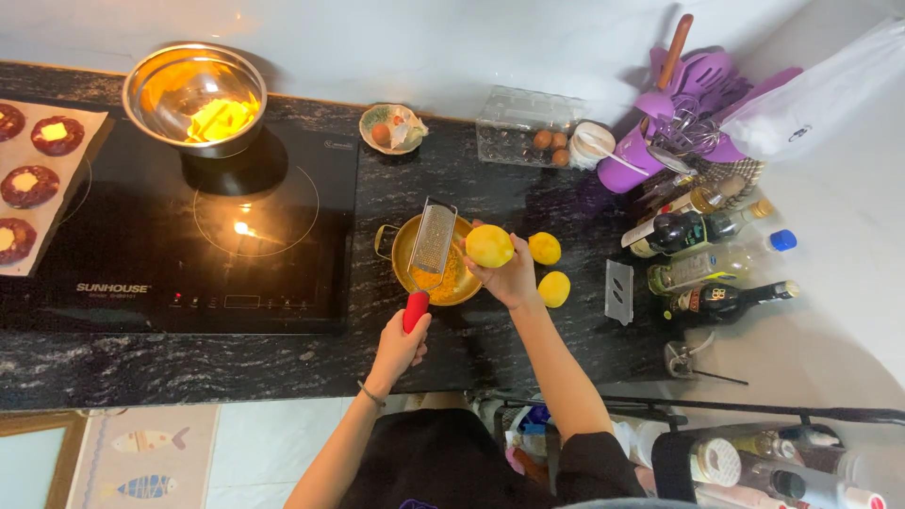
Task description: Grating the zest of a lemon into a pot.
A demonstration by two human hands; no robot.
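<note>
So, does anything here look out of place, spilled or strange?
Little stands out. Several bottles lie on their sides at the right of the counter. No spill shows. The left hand holds the grater over the gold bowl; the right hand holds a lemon.

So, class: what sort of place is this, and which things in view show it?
Most likely a home kitchen: an induction hob set in a dark stone counter, a tub of purple utensils, and hands grating a lemon over a gold bowl.

Cookies on tray (28, 184) cut off at left edge.
</note>
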